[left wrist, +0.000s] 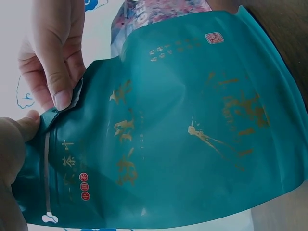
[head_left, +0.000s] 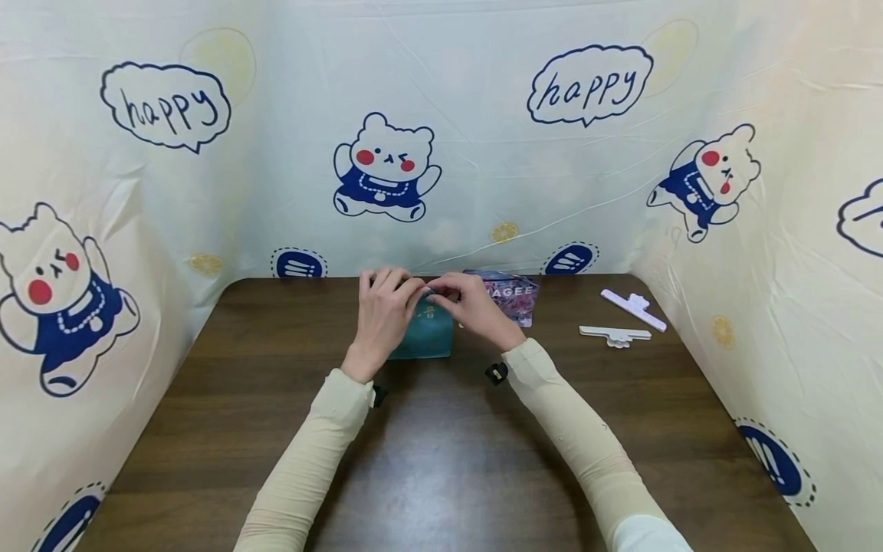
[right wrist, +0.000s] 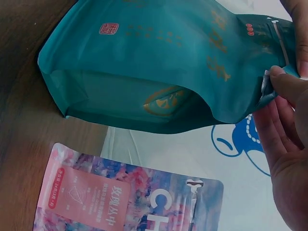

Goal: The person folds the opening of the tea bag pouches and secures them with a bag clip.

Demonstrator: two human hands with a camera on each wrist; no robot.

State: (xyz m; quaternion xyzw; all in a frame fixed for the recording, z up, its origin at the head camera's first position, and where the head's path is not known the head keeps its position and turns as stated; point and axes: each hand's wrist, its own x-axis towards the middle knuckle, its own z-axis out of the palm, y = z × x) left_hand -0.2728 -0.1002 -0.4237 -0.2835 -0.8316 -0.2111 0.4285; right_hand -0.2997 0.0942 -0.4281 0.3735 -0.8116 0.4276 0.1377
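Teal pouch [head_left: 422, 337], right fingers [head_left: 450, 282] pinching its top, left fingers [head_left: 396, 279] curled alongside

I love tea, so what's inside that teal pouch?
No contents are visible: the teal tea pouch has opaque walls covering its inside. Only its outside shows, including gold lettering.

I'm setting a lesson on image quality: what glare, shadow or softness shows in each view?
Head: pale glare on the table, dark shadows beside the sleeves; left wrist: backdrop washed out, faint sheen on the teal pouch; right wrist: that pouch's side panel shaded, smallest print on the pink pouch too soft to read.
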